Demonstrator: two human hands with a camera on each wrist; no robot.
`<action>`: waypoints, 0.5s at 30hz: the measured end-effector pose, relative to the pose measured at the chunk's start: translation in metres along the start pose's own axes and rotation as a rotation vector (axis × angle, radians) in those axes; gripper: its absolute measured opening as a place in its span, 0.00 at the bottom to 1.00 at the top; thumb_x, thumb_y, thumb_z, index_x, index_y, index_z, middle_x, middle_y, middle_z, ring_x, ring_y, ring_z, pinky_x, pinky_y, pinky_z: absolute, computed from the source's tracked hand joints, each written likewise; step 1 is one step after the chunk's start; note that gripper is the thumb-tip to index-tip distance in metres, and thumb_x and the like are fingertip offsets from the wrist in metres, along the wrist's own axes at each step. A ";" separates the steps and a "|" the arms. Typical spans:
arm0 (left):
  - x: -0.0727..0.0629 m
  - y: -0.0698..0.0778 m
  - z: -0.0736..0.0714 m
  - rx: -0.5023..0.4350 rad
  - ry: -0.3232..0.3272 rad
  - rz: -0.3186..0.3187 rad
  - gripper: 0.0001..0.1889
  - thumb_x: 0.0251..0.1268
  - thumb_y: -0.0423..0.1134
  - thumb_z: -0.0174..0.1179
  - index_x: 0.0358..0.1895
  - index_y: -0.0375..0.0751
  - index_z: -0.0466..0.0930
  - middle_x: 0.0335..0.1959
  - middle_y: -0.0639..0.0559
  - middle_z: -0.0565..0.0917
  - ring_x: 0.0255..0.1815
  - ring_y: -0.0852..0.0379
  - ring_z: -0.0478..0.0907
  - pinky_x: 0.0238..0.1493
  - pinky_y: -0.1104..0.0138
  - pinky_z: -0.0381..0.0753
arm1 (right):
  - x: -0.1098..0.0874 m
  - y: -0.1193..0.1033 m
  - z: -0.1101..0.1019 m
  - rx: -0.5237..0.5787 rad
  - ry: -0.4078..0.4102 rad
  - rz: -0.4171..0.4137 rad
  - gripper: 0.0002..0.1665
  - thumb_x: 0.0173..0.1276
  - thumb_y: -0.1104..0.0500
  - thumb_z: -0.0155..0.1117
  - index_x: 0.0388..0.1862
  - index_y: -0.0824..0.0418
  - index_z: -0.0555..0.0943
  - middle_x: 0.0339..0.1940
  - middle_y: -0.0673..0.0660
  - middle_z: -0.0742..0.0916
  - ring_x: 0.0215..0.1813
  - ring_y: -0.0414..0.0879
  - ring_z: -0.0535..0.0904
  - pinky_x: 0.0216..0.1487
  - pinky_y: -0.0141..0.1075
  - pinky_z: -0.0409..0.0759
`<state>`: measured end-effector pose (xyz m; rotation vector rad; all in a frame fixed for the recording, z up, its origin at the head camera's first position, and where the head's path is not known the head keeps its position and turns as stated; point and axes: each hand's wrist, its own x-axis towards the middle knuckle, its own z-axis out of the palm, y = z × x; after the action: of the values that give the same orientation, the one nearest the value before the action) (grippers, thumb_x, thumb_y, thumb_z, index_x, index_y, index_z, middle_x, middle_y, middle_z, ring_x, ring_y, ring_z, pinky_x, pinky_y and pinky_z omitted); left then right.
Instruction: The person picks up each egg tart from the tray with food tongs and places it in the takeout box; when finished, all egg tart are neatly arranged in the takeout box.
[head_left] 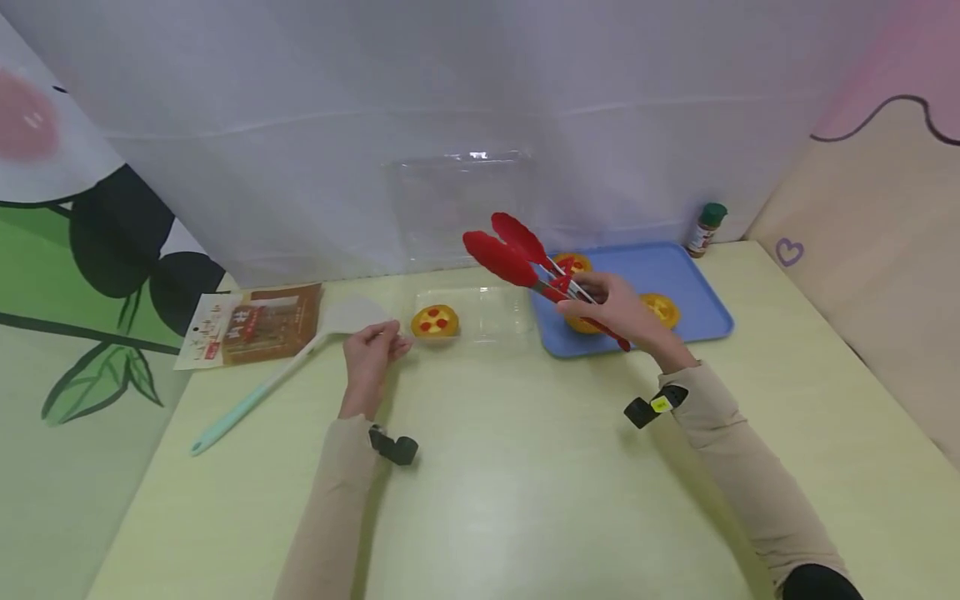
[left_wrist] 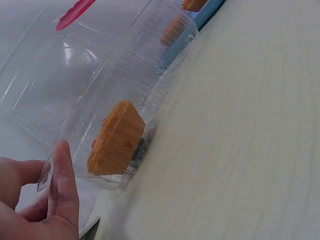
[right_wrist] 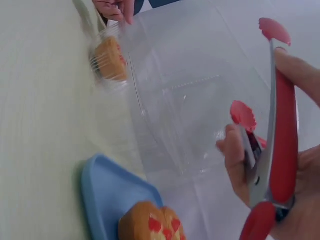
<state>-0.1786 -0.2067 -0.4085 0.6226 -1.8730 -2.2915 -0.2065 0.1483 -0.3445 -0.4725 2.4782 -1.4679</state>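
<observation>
My left hand (head_left: 369, 362) pinches the left rim of a hinged clear plastic container (head_left: 491, 315), whose lid (head_left: 465, 200) stands raised behind it. Inside, at the left end, sits a small round pizza (head_left: 435, 322) with red and yellow topping; the left wrist view shows its brown side (left_wrist: 117, 142). With my right hand (head_left: 618, 312) I grip red-tipped metal tongs (head_left: 504, 260). Their tips are spread apart and hold nothing, pointing left above the container. Below that hand lies a blue tray (head_left: 693, 292) with more pizzas (head_left: 660, 312), partly hidden by hand and tongs.
On the left lie a brown food packet (head_left: 273, 325) and a spatula (head_left: 277, 379) with a white blade and mint handle. A small green-capped shaker bottle (head_left: 707, 230) stands behind the tray's right corner. A white curtain (head_left: 300, 167) hangs along the table's (head_left: 495, 475) back edge.
</observation>
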 end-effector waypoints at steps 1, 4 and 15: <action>0.000 0.001 -0.001 0.001 -0.009 -0.007 0.20 0.72 0.34 0.56 0.60 0.22 0.72 0.28 0.50 0.80 0.25 0.64 0.83 0.38 0.74 0.87 | -0.003 0.003 -0.003 0.031 0.010 0.003 0.37 0.67 0.47 0.65 0.68 0.66 0.69 0.55 0.64 0.81 0.50 0.50 0.76 0.45 0.35 0.79; -0.001 0.002 -0.003 0.006 -0.023 -0.025 0.20 0.73 0.34 0.55 0.60 0.23 0.71 0.29 0.51 0.80 0.26 0.64 0.83 0.40 0.74 0.87 | -0.014 0.013 -0.012 0.148 0.037 -0.008 0.31 0.70 0.52 0.61 0.65 0.68 0.69 0.53 0.61 0.82 0.48 0.46 0.79 0.45 0.33 0.81; -0.001 0.003 -0.005 0.005 -0.060 -0.042 0.19 0.75 0.34 0.52 0.60 0.23 0.71 0.29 0.52 0.79 0.27 0.64 0.83 0.42 0.74 0.86 | -0.059 0.063 -0.054 0.196 0.118 -0.013 0.23 0.74 0.55 0.55 0.59 0.71 0.71 0.46 0.41 0.85 0.51 0.43 0.78 0.44 0.30 0.79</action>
<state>-0.1760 -0.2120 -0.4058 0.6057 -1.9105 -2.3578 -0.1809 0.2431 -0.3723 -0.3758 2.3875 -1.7697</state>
